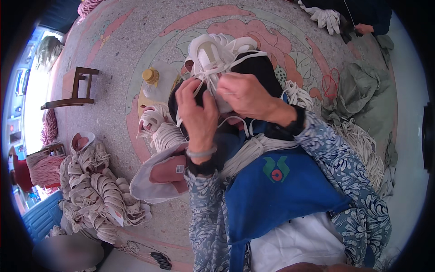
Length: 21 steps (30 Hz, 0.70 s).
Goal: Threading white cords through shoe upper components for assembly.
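Observation:
A white shoe upper (209, 54) with loose laces rests over my dark-covered knees. At its lacing, my right hand (247, 93) is closed in a pinch on a white shoelace (229, 94). My left hand (197, 111) is beside it, fingers curled at the laces; whether a lace is between its fingertips is hidden. A bundle of white shoelaces (258, 147) lies across my lap, above a blue apron (290, 195). Next to my left wrist is another white upper with a pink lining (170, 174).
Piles of shoe uppers (97, 186) lie on the floor at left, beyond them a small wooden stool (77, 88). A yellow-capped container (151, 76) stands nearer. More laces (362, 145) and grey-green cloth (358, 86) lie at right. Another person's hand (364, 29) shows at far right.

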Motion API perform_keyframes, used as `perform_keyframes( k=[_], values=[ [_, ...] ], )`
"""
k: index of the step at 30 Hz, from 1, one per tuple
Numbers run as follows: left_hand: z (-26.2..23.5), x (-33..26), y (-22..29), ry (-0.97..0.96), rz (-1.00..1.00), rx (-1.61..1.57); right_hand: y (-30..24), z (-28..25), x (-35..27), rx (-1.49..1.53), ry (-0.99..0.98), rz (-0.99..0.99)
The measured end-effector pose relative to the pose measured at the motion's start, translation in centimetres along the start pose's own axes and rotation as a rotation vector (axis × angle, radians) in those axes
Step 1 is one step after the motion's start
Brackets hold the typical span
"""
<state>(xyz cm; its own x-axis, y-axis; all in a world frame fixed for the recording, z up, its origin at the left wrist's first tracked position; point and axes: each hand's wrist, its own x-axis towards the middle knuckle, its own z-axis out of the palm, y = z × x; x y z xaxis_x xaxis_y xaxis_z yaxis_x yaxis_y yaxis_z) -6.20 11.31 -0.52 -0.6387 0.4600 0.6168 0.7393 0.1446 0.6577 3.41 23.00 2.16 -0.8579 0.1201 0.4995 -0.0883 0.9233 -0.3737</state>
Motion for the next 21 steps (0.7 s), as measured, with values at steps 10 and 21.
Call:
perform_keyframes(
  k=[10, 21],
  values=[
    [1.0, 1.0, 6.3, -0.338, -1.562, -1.186, -7.1, -8.3, -4.1, 1.546, -0.891, -0.370],
    [-1.0, -2.7, 13.4, -1.085, 0.252, -0.562, -1.2, -6.9, -6.3, 1.578, -0.307, 1.076]
  ],
)
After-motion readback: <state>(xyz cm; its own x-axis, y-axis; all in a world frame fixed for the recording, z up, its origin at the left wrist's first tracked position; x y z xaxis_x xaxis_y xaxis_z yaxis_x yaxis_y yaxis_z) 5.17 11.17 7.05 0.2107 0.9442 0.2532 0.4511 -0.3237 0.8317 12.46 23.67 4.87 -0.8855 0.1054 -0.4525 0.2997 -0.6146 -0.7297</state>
